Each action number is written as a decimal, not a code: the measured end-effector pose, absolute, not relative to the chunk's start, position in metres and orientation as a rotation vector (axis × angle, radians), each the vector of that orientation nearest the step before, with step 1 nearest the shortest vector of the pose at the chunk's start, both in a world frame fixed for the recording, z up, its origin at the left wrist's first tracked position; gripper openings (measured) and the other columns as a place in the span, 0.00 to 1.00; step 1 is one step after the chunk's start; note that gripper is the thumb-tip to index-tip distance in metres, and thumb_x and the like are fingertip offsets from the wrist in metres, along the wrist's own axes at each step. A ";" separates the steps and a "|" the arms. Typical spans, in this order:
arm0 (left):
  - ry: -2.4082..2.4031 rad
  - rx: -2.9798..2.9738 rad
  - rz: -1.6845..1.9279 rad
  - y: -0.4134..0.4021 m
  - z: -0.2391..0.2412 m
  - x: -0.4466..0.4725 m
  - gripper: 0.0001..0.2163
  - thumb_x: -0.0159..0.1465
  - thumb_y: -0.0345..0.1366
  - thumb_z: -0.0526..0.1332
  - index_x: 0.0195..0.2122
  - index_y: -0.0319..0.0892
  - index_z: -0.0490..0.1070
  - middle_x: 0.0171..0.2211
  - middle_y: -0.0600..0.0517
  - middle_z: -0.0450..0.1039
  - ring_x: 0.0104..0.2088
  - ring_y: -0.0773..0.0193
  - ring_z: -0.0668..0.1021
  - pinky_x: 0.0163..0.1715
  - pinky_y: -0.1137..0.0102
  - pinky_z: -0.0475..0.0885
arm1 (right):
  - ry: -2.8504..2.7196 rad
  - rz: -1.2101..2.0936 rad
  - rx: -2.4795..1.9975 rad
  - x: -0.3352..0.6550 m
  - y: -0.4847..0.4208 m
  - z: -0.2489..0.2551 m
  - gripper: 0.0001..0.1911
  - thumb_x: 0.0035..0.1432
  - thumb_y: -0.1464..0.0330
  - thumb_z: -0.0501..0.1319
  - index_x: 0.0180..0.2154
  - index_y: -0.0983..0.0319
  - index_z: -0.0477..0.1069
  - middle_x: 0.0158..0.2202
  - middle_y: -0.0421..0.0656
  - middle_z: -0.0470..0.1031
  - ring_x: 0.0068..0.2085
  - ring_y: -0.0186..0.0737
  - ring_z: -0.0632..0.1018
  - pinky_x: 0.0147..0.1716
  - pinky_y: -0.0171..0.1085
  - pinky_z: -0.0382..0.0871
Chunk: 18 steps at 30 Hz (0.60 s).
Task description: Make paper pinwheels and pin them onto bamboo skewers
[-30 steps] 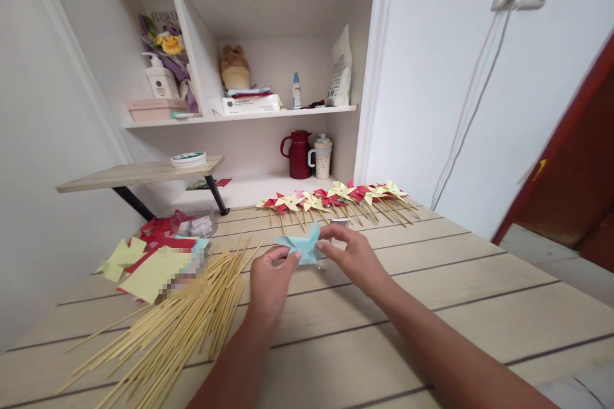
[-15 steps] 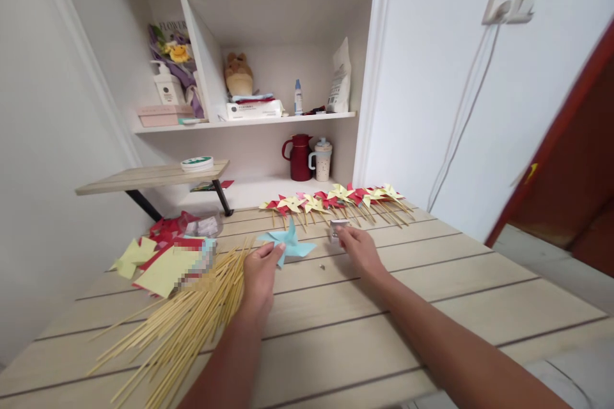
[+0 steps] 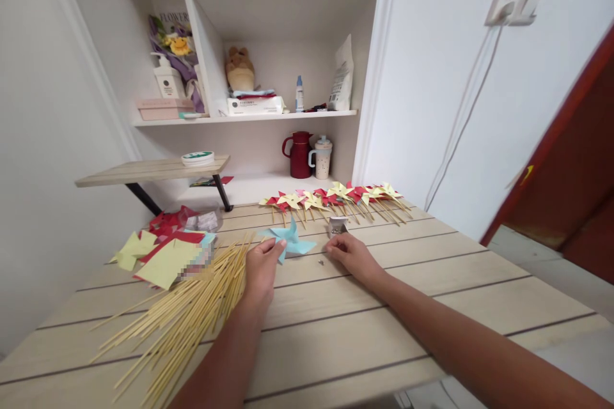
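Observation:
A light blue paper pinwheel [image 3: 292,243] lies on the wooden table [image 3: 384,307]. My left hand [image 3: 261,268] pinches its near left edge with thumb and fingers closed. My right hand [image 3: 352,255] rests on the table to the right of the pinwheel, fingers curled, with its fingertips next to a small silver box [image 3: 338,225]. I cannot make out anything between its fingers. A tiny pin [image 3: 320,262] lies on the table between the two hands.
Several bamboo sticks [image 3: 187,313] are heaped at the left. Yellow and red paper squares [image 3: 163,255] lie beyond them. A row of finished red and yellow pinwheels [image 3: 336,197] lines the far edge. White shelves [image 3: 268,115] stand behind, with a red jug [image 3: 300,154].
The right hand let go of the blue pinwheel, reached to the silver box, then drew back a little. The left hand lowered the pinwheel onto the table.

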<state>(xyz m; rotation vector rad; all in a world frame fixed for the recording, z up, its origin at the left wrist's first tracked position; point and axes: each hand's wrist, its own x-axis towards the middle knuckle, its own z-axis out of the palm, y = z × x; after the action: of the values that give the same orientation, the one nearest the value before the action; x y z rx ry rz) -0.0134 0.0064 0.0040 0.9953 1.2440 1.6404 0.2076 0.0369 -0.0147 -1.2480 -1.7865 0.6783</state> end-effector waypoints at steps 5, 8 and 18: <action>1.246 0.948 1.660 0.008 0.004 -0.012 0.14 0.45 0.41 0.73 0.31 0.38 0.80 0.28 0.52 0.78 0.31 0.64 0.76 0.36 0.69 0.68 | -1.889 0.703 -1.231 0.208 0.031 -0.011 0.08 0.52 0.64 0.63 0.27 0.61 0.77 0.32 0.43 0.72 0.37 0.43 0.73 0.40 0.39 0.65; 1.228 0.933 1.671 0.009 0.003 -0.011 0.14 0.45 0.41 0.73 0.31 0.39 0.80 0.29 0.51 0.79 0.32 0.64 0.76 0.38 0.69 0.68 | -1.903 0.709 -1.222 0.209 0.031 -0.012 0.09 0.55 0.64 0.60 0.29 0.61 0.77 0.34 0.43 0.73 0.39 0.44 0.74 0.42 0.40 0.65; 1.176 0.975 1.662 -0.001 0.008 0.002 0.12 0.46 0.41 0.72 0.28 0.38 0.80 0.26 0.51 0.77 0.30 0.64 0.75 0.35 0.70 0.68 | -1.860 0.736 -1.273 0.211 0.032 -0.015 0.11 0.55 0.62 0.60 0.29 0.62 0.75 0.32 0.44 0.73 0.34 0.42 0.73 0.35 0.39 0.66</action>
<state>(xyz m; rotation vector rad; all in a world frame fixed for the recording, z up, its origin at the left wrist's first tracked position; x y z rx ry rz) 0.0023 -0.0012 0.0080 0.9746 1.1764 1.6617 0.2111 0.0315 -0.0146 -1.2733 -1.8601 0.7364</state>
